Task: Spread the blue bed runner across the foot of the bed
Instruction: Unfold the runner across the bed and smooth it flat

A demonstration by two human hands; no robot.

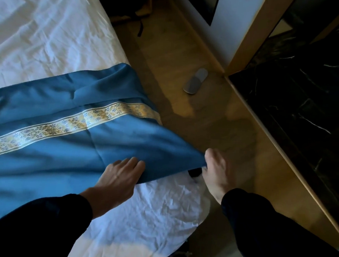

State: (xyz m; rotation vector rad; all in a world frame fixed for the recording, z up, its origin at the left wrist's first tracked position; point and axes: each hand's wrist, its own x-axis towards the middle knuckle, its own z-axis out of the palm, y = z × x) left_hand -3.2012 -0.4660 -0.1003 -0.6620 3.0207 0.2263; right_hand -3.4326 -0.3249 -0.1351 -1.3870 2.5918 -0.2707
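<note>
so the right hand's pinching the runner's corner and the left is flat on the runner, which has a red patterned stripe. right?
Not quite: in the head view the runner's stripe is gold, not red. The right hand and left hand are as you say.

Bed (51, 29) with wrinkled white sheet fills left and lower centre of frame. Blue bed runner (63, 141) with gold floral band lies across it, right end overhanging the edge. Wooden floor (205, 120) at centre right; grey slipper (196, 81) on it.
</note>
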